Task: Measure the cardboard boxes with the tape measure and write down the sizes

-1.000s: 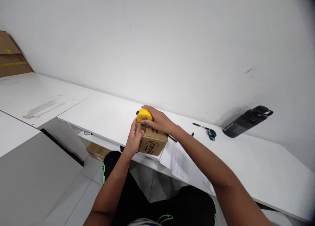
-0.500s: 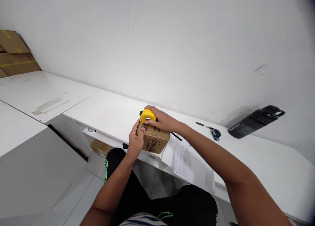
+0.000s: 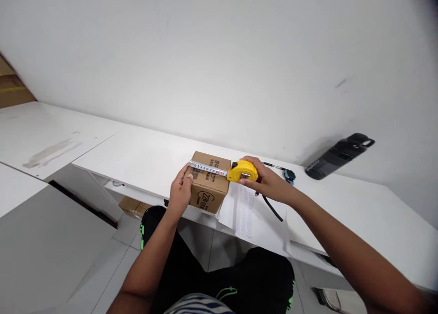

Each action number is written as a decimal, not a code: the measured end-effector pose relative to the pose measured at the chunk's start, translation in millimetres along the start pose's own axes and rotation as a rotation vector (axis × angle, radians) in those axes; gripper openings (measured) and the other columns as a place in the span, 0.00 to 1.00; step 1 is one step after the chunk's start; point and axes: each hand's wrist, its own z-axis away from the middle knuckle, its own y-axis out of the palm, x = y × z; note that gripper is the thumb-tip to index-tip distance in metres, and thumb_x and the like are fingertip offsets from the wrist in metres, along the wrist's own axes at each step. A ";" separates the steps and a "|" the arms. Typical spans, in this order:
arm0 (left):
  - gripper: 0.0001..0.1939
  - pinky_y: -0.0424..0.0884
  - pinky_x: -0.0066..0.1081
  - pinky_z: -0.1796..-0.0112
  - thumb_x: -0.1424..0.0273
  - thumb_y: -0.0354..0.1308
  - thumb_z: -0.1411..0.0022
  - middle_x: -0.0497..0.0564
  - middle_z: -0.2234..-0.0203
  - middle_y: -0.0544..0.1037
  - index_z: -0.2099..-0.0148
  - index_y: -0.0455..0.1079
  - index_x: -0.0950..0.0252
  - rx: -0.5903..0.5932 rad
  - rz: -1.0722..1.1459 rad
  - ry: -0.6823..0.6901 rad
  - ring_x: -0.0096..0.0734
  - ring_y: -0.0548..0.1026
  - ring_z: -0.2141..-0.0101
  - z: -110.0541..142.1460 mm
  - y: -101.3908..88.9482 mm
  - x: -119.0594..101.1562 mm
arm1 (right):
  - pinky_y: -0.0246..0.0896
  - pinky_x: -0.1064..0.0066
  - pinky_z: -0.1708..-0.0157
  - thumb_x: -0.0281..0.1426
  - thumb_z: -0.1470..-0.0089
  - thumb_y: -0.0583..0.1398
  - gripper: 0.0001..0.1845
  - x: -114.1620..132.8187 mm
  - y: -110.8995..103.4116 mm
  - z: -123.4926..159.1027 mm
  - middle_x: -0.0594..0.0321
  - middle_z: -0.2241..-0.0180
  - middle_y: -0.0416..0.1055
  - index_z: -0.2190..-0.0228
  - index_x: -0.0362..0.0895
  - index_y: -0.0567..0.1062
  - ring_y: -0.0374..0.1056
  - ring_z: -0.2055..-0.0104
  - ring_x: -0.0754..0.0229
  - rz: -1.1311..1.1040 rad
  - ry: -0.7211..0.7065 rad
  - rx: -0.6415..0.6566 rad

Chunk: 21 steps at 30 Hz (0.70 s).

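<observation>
A small brown cardboard box [image 3: 209, 193] with black print sits near the front edge of a white desk [image 3: 153, 156]. My left hand [image 3: 180, 191] grips the box's left end and pins the tip of a tape blade [image 3: 208, 169] at its top corner. My right hand [image 3: 265, 181] is closed around a yellow tape measure [image 3: 242, 171], held at the box's right end. The blade is stretched across the box's top. A black strap hangs from the tape measure over a printed paper sheet.
A printed paper sheet [image 3: 249, 218] hangs over the desk edge right of the box. A pen [image 3: 273, 166] and a small dark object [image 3: 289, 175] lie behind. A black bottle [image 3: 337, 155] leans by the wall. Cardboard boxes [image 3: 132, 206] sit under the desk.
My right hand has pulled the yellow tape measure from the box's left end to its right end, drawing the blade out across the top. My left hand stays at the left corner.
</observation>
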 end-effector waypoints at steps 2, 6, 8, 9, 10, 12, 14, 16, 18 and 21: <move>0.24 0.63 0.37 0.41 0.65 0.52 0.35 0.54 0.42 0.71 0.39 0.67 0.65 -0.020 -0.014 0.012 0.41 0.68 0.41 -1.4 1.0 1.3 | 0.64 0.67 0.72 0.44 0.44 0.60 0.30 -4.3 -3.3 9.0 0.60 0.59 0.68 0.43 0.52 0.58 0.65 0.68 0.59 -0.011 0.015 0.008; 0.24 0.63 0.38 0.41 0.63 0.52 0.35 0.53 0.42 0.71 0.38 0.66 0.62 -0.022 -0.013 0.014 0.41 0.68 0.42 -4.1 2.2 4.6 | 0.65 0.67 0.72 0.44 0.44 0.60 0.30 -7.6 -4.2 12.9 0.60 0.58 0.68 0.43 0.52 0.58 0.65 0.68 0.59 -0.027 0.026 0.005; 0.24 0.63 0.39 0.41 0.63 0.52 0.35 0.53 0.42 0.71 0.38 0.66 0.61 -0.019 -0.016 0.014 0.41 0.68 0.42 -4.7 1.9 5.2 | 0.65 0.66 0.72 0.45 0.44 0.60 0.31 -9.3 -4.0 10.8 0.60 0.59 0.69 0.43 0.52 0.58 0.65 0.68 0.59 -0.013 0.034 -0.016; 0.24 0.63 0.39 0.41 0.63 0.52 0.35 0.53 0.42 0.71 0.38 0.66 0.61 -0.019 -0.021 0.013 0.41 0.68 0.42 -4.9 1.5 5.1 | 0.65 0.65 0.72 0.45 0.45 0.60 0.31 -9.8 -3.9 8.8 0.60 0.59 0.69 0.43 0.53 0.59 0.66 0.69 0.59 0.003 0.035 -0.030; 0.24 0.63 0.39 0.41 0.63 0.52 0.35 0.53 0.42 0.71 0.38 0.66 0.61 -0.022 -0.027 0.011 0.41 0.68 0.42 -5.0 1.1 4.9 | 0.65 0.65 0.71 0.46 0.45 0.60 0.32 -9.9 -3.5 5.9 0.60 0.59 0.70 0.43 0.53 0.59 0.66 0.68 0.58 0.024 0.032 -0.050; 0.24 0.62 0.39 0.41 0.63 0.51 0.35 0.53 0.42 0.71 0.38 0.66 0.61 -0.024 -0.034 0.009 0.41 0.68 0.41 -4.8 0.1 4.2 | 0.66 0.63 0.69 0.47 0.46 0.61 0.32 -7.1 -1.6 -3.3 0.59 0.57 0.71 0.44 0.53 0.61 0.68 0.67 0.56 0.067 0.010 -0.101; 0.24 0.62 0.39 0.40 0.63 0.51 0.35 0.52 0.41 0.71 0.38 0.66 0.61 -0.020 -0.032 0.008 0.41 0.67 0.41 -4.3 -0.7 3.8 | 0.66 0.61 0.66 0.47 0.47 0.61 0.31 1.1 3.2 -17.6 0.59 0.55 0.72 0.44 0.52 0.63 0.70 0.63 0.54 0.102 -0.030 -0.125; 0.24 0.61 0.39 0.40 0.63 0.51 0.35 0.52 0.40 0.70 0.38 0.66 0.61 -0.017 -0.025 0.004 0.41 0.67 0.40 -3.7 -1.0 4.2 | 0.65 0.62 0.64 0.46 0.47 0.61 0.31 15.0 12.2 -36.8 0.59 0.55 0.74 0.44 0.52 0.63 0.70 0.61 0.53 0.128 -0.074 -0.091; 0.23 0.61 0.40 0.40 0.63 0.51 0.35 0.53 0.40 0.69 0.38 0.66 0.61 -0.015 -0.030 0.001 0.42 0.66 0.40 -3.8 -0.6 5.3 | 0.64 0.63 0.64 0.45 0.46 0.61 0.31 32.5 25.4 -58.8 0.59 0.56 0.75 0.44 0.52 0.62 0.71 0.60 0.52 0.164 -0.117 -0.028; 0.25 0.59 0.40 0.39 0.63 0.51 0.34 0.55 0.39 0.68 0.36 0.62 0.61 -0.013 -0.041 -0.025 0.42 0.65 0.39 -5.2 1.1 5.0 | 0.62 0.64 0.64 0.43 0.45 0.60 0.30 59.6 49.5 -89.6 0.59 0.56 0.76 0.43 0.51 0.62 0.71 0.59 0.51 0.249 -0.183 0.033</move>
